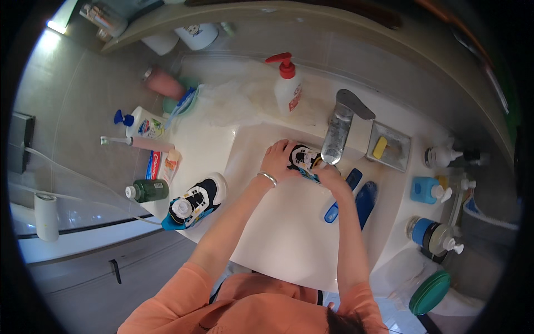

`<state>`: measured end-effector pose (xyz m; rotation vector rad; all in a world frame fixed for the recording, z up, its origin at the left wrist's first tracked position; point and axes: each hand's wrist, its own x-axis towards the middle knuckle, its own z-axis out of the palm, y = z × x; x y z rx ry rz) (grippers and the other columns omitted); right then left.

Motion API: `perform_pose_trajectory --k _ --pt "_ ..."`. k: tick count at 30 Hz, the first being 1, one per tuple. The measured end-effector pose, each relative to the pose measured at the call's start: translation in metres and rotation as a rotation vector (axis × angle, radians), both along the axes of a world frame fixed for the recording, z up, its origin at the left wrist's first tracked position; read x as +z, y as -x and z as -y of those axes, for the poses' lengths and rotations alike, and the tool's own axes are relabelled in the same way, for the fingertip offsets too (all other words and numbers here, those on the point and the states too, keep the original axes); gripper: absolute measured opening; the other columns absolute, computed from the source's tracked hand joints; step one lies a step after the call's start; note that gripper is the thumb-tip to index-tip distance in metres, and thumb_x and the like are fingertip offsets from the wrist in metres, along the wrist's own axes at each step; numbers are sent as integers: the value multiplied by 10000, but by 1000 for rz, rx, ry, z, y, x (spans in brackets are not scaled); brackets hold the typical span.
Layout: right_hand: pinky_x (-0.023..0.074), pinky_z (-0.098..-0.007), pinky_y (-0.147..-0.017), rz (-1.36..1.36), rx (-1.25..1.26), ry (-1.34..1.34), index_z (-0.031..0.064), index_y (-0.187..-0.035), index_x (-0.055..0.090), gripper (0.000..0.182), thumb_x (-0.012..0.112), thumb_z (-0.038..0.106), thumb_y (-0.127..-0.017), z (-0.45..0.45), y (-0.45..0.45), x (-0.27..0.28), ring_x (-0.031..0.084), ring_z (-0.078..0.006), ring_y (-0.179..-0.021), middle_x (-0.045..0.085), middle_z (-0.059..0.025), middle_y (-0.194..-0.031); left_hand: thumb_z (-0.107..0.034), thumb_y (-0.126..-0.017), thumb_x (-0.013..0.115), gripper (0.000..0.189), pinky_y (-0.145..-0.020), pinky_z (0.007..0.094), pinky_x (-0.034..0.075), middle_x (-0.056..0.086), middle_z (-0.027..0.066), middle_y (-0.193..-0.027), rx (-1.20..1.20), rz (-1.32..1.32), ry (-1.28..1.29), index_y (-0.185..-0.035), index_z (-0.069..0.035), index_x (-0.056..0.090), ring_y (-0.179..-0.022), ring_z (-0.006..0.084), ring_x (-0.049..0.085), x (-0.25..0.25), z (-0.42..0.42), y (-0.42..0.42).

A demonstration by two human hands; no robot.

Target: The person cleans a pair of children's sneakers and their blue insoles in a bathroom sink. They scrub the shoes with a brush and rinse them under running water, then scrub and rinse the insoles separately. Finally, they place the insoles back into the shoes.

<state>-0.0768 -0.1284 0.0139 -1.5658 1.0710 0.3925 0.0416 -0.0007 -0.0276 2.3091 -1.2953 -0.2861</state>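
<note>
A black, white and blue sneaker (306, 160) lies in the white sink basin (288, 225), below the metal faucet (337, 129). My left hand (278, 160), with a silver bangle at the wrist, grips its left end. At its other end, by the shoe's opening, is my right hand (329, 177); its fingers are partly hidden, so its hold is unclear. A matching sneaker (196, 202) rests on the counter to the left, with something white bunched in its opening. A blue brush (331, 212) and a blue insole (366, 201) lie in the basin beside my right forearm.
Behind the basin stands a white pump bottle with a red top (290, 92). A soap dish (396, 156) holds yellow soap (380, 147). On the left are a green bottle (152, 191), toothpaste (153, 165) and an electric toothbrush (150, 144). Several bottles line the right side, including a blue one (423, 190).
</note>
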Motion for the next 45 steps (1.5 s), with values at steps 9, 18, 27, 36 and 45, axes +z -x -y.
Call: perform_pose_trajectory --k 9,18,27,36,45 --pt "363 -271 -849 454 -775 -315 39 -1205 425 462 558 275 -831 -5 10 -93 469 -152 -983 494 -41 -1127 -287 -503 796 773 -970 388 312 380 144 -1213 -42 -32 -284 -1183 -131 462 -1164 319 359 -6 15 -1" --pt "381 -299 -885 579 -707 -530 19 -1147 478 351 553 192 -851 0 10 -81 492 -179 -1035 520 -75 -1114 -324 -505 787 806 -983 370 313 407 122 -1207 -37 3 -109 -1197 -120 428 -1154 297 377 -31 -5 -5" --pt "456 -343 -731 422 -55 452 -43 -1047 519 540 673 356 -717 -3 -5 -78 588 -253 -849 606 -137 -937 -227 -527 788 824 -911 364 386 439 125 -1187 77 -307 -167 -1246 -153 394 -1087 301 438 -14 -11 1" --pt "458 -457 -578 240 106 953 29 -997 507 452 618 380 -735 -53 16 13 579 -393 -639 590 -209 -667 -203 -561 783 889 -809 326 453 469 156 -1146 257 -665 -50 -1321 -153 324 -996 272 498 -23 -40 21" --pt "453 -445 -565 143 -10 993 -3 -975 521 434 621 353 -749 -47 34 19 586 -374 -652 596 -204 -686 -230 -711 670 565 -818 336 444 557 112 -1041 368 -895 24 -1224 -113 462 -953 223 540 -28 -56 34"
